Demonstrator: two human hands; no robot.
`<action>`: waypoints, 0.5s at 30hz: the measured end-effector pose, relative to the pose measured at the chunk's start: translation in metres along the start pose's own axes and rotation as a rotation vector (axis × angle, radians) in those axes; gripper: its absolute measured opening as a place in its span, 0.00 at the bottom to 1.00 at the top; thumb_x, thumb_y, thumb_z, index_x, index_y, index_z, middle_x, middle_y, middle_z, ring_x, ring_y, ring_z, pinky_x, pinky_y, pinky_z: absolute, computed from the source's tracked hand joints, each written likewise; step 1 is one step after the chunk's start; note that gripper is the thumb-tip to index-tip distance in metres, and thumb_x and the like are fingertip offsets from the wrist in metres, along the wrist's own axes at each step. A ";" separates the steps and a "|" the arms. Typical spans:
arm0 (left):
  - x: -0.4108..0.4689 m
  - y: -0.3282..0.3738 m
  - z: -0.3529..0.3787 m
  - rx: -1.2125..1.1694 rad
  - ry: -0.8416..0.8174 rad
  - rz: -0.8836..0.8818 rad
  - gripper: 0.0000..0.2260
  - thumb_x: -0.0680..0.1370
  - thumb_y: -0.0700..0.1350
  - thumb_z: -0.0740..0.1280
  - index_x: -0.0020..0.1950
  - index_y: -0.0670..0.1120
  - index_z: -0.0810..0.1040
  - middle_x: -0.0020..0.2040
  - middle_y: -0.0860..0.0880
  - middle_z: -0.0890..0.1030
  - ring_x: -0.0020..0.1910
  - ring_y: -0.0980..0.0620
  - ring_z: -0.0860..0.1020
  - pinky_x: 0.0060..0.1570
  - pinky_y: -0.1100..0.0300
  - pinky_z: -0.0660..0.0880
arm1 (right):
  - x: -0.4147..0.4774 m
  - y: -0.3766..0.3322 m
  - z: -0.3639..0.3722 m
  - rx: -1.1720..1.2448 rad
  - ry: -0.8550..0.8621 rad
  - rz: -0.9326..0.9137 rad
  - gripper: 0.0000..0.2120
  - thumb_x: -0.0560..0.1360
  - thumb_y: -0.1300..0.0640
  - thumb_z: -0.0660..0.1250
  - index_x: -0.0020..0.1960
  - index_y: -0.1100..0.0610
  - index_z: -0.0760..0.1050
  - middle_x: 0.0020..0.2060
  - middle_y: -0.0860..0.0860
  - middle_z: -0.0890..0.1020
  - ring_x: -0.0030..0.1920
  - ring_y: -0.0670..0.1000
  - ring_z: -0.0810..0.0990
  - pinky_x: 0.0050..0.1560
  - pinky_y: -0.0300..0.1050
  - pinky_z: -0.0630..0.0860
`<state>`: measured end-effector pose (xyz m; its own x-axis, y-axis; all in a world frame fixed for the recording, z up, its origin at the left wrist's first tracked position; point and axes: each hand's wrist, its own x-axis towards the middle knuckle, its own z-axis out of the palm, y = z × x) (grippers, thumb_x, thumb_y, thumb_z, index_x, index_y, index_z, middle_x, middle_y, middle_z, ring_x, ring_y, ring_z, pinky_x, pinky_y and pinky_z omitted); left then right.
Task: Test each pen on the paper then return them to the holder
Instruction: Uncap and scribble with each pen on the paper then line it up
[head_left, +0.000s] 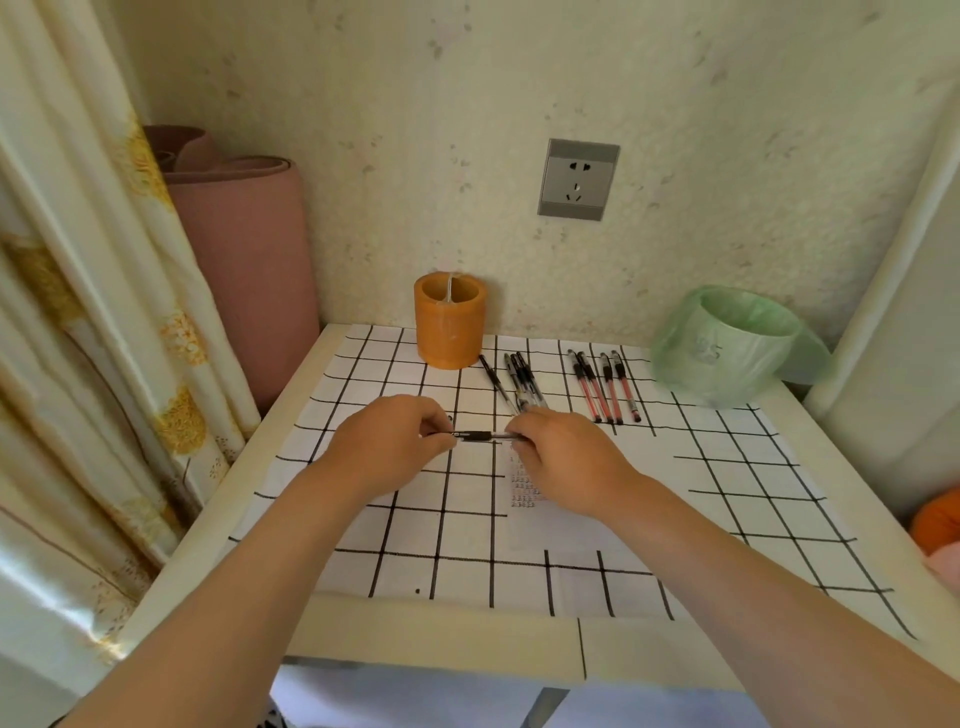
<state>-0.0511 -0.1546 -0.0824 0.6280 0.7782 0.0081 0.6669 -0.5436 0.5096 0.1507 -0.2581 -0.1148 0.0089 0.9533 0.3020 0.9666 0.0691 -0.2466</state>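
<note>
A black pen (480, 435) lies level between my two hands above the table's middle. My left hand (389, 441) pinches its left end and my right hand (563, 457) pinches its right end. Just below my right hand lies a sheet of white paper (550, 525) with small scribbles on it. An orange cylindrical holder (450, 327) stands at the back by the wall. Right of the holder lie several black pens (522, 382), and further right several red pens (605, 387) in a row.
The table (431, 631) wears a white cloth with a black grid. A bin lined with a green bag (727, 345) stands at the back right. A curtain (93, 322) and rolled pink mats (244, 260) fill the left side. A wall socket (577, 179) sits above.
</note>
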 end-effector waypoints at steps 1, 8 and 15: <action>0.000 0.003 0.001 -0.006 0.008 0.013 0.05 0.78 0.55 0.68 0.52 0.57 0.80 0.46 0.59 0.81 0.45 0.59 0.76 0.45 0.60 0.75 | -0.003 -0.001 -0.001 -0.005 0.010 0.008 0.12 0.79 0.59 0.61 0.58 0.55 0.80 0.50 0.52 0.83 0.44 0.55 0.82 0.44 0.43 0.75; 0.008 0.025 0.024 -0.093 0.032 0.116 0.03 0.77 0.56 0.70 0.50 0.59 0.80 0.43 0.60 0.80 0.41 0.60 0.76 0.45 0.58 0.77 | -0.016 -0.003 -0.003 0.048 0.017 -0.001 0.12 0.81 0.47 0.60 0.60 0.51 0.74 0.42 0.45 0.78 0.40 0.48 0.77 0.38 0.46 0.74; 0.007 0.023 0.023 -0.239 -0.032 0.184 0.02 0.77 0.50 0.71 0.46 0.59 0.80 0.41 0.60 0.82 0.44 0.56 0.79 0.51 0.51 0.79 | -0.015 0.001 -0.009 -0.051 0.048 -0.087 0.12 0.82 0.46 0.58 0.56 0.50 0.76 0.39 0.46 0.80 0.37 0.49 0.78 0.33 0.46 0.72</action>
<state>-0.0225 -0.1689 -0.0909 0.7443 0.6612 0.0938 0.4299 -0.5819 0.6903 0.1541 -0.2750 -0.1110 -0.0643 0.9290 0.3646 0.9760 0.1347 -0.1712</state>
